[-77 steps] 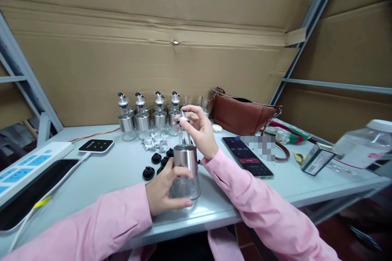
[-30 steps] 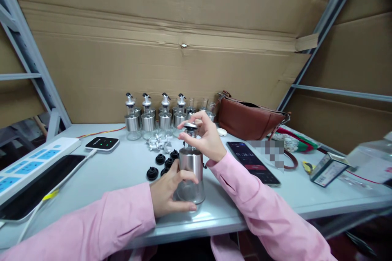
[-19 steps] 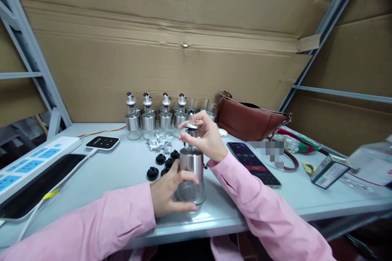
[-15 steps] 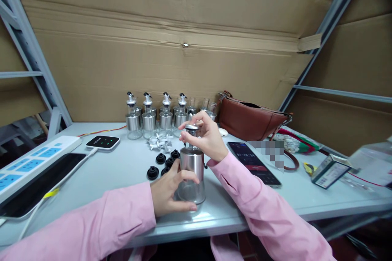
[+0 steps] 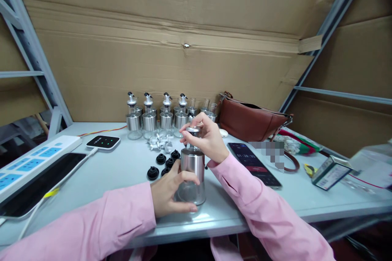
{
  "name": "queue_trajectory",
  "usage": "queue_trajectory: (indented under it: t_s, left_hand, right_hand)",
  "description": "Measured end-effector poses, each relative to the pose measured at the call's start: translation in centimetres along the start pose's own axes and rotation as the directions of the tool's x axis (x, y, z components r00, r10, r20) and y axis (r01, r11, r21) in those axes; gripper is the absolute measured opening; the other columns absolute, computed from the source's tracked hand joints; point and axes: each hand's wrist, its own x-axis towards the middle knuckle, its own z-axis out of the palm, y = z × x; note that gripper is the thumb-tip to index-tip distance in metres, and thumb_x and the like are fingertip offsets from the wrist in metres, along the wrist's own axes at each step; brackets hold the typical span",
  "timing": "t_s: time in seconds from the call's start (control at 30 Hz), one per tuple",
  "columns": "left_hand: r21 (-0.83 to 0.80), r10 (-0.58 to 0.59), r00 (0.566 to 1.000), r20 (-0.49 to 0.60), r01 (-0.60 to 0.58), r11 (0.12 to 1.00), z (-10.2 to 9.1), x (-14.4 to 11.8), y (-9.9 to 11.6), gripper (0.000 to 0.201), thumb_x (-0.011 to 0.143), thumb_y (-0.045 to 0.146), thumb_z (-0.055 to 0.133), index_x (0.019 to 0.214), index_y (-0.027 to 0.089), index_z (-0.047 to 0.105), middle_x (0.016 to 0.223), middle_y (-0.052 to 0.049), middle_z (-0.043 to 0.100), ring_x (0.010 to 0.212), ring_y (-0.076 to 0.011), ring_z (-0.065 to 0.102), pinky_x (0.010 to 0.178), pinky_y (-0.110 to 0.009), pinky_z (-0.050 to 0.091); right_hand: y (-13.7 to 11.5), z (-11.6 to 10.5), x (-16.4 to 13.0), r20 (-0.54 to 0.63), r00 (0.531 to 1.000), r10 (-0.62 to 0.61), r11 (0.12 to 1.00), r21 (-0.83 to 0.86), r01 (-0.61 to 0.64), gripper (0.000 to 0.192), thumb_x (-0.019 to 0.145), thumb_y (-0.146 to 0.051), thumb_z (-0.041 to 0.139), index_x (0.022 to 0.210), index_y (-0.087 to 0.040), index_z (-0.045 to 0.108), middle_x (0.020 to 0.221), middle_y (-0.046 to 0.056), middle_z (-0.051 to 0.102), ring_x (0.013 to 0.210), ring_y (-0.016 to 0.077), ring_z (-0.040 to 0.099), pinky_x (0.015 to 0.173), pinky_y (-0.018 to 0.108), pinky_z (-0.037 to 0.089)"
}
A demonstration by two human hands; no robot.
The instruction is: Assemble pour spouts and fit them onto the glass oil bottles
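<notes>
A glass oil bottle (image 5: 192,175) with a steel sleeve stands near the table's front edge. My left hand (image 5: 167,193) wraps around its lower glass body. My right hand (image 5: 207,136) pinches the silver spout cap (image 5: 192,130) sitting on the bottle's neck. Just behind the bottle lie several black rubber stoppers (image 5: 153,172) and a small pile of white plastic parts (image 5: 159,142). A row of finished bottles with spouts (image 5: 150,114) stands at the back against the cardboard.
A white power strip (image 5: 27,163), a dark tablet (image 5: 33,189) and a small black device (image 5: 103,141) lie at the left. A brown bag (image 5: 249,121), a phone (image 5: 255,164), a small box (image 5: 328,172) and a clear plastic container (image 5: 372,159) are on the right.
Both hands stay on the same bottle. The right hand has come down a little with the cap onto the neck; the view has shifted slightly.
</notes>
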Motion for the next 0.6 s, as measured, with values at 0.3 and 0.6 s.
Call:
queue_trajectory:
  t_s: [0.3, 0.6]
  left_hand:
    - [0.001, 0.013, 1.0, -0.006, -0.013, 1.0, 0.05, 0.01, -0.09, 0.043, 0.074, 0.039, 0.067, 0.109, 0.027, 0.045, 0.114, -0.005, 0.038, 0.101, -0.0214, 0.049, 0.09, -0.04, 0.043]
    - [-0.024, 0.006, 1.0, -0.005, -0.007, 1.0, -0.02, 0.02, -0.03, 0.043, 0.073, 0.037, 0.067, 0.109, 0.027, 0.044, 0.112, -0.005, 0.037, 0.102, -0.0218, 0.047, 0.091, -0.041, 0.042]
  right_hand:
    - [0.27, -0.15, -0.09, 0.01, 1.0, -0.014, 0.999, -0.031, 0.014, 0.03, 0.073, -0.031, 0.066, 0.077, -0.023, 0.037, 0.076, -0.002, 0.065, 0.056, 0.0146, 0.066, 0.051, 0.026, 0.052]
    - [0.51, 0.05, -0.08, 0.006, 1.0, -0.015, 1.0, -0.014, 0.015, 0.028, 0.076, -0.03, 0.063, 0.078, -0.023, 0.036, 0.077, -0.002, 0.064, 0.056, 0.013, 0.065, 0.05, 0.025, 0.051]
